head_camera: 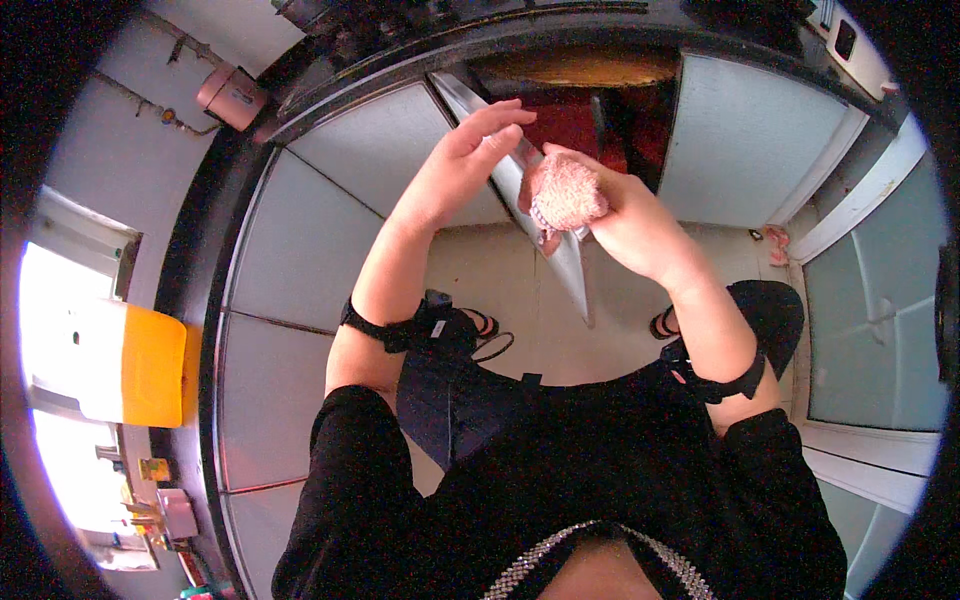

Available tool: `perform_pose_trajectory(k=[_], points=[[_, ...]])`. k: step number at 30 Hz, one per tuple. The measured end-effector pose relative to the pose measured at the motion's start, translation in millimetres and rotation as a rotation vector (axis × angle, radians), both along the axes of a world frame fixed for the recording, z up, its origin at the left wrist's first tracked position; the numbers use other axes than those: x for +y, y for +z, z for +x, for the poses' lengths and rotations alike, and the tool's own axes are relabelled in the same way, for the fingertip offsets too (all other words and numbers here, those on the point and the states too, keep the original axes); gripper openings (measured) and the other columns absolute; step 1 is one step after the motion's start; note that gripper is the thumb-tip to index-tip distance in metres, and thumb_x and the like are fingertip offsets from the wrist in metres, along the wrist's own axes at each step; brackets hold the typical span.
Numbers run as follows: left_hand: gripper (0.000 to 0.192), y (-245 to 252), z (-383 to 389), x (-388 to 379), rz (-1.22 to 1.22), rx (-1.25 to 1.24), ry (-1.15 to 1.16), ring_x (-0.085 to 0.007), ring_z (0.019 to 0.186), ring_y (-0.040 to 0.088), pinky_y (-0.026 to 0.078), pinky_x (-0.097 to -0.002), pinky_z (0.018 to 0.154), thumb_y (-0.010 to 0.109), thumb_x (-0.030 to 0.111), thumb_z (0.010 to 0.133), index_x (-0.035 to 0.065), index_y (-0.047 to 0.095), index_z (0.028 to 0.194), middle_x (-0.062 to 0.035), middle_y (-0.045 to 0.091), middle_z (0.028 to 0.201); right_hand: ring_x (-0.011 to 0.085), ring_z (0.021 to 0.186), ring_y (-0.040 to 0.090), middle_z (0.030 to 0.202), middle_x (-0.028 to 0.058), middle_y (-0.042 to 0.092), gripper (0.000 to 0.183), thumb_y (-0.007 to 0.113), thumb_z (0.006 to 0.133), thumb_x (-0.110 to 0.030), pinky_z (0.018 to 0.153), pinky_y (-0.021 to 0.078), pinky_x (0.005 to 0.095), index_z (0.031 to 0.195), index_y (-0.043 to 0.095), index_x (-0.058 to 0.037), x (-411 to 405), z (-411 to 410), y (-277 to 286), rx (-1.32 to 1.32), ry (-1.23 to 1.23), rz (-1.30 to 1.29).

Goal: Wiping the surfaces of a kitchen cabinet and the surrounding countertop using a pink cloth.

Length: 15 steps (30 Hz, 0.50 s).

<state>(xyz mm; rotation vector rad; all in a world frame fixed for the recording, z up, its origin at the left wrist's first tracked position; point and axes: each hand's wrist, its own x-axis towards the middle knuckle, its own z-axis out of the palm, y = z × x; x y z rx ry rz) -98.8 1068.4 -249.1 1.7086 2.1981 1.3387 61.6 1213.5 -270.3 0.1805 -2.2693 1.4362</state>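
Observation:
An open cabinet door [574,277] stands out edge-on from the base cabinet in front of me. My right hand [626,214] holds a bunched pink cloth [566,191] close beside this door. Up near the door's upper part is my left hand [484,146], its fingers apart and nothing seen in it; whether its fingertips touch the door I cannot tell. Behind the hands, the open cabinet shows a dark red interior [559,124].
Closed pale cabinet doors [300,240] run along the left under a dark countertop [191,262]. On it are a pink canister [231,97] and a white-and-yellow container [154,367]. A glazed door [874,322] is at right. A pink item [778,246] lies on the floor.

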Motion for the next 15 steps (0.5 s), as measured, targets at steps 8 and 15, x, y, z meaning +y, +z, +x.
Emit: perform_pose_trajectory(k=[8, 15], points=[[0.036, -14, 43, -31, 0.035, 0.073, 0.170, -0.0352, 0.139, 0.014, 0.017, -0.0426, 0.112, 0.039, 0.033, 0.099, 0.0096, 0.063, 0.113, -0.0219, 0.030, 0.144, 0.0250, 0.097, 0.063, 0.105, 0.0129, 0.066, 0.034, 0.052, 0.090, -0.020, 0.086, 0.0478, 0.0386, 0.123, 0.051, -0.0116, -40, -4, -15, -0.072, 0.207, -0.160], [0.042, -15, 71, -77, 0.251, -0.451, 0.365, -0.0268, 0.139, 0.018, 0.017, -0.0386, 0.112, 0.036, 0.038, 0.099, 0.0096, 0.052, 0.125, -0.0167, 0.021, 0.149, 0.0119, 0.094, 0.060, 0.099, -0.0001, 0.063, 0.020, 0.051, 0.094, -0.023, 0.084, 0.0484, 0.0294, 0.107, 0.059, -0.0107, -71, -16, -5, -0.367, 0.681, -0.931]])
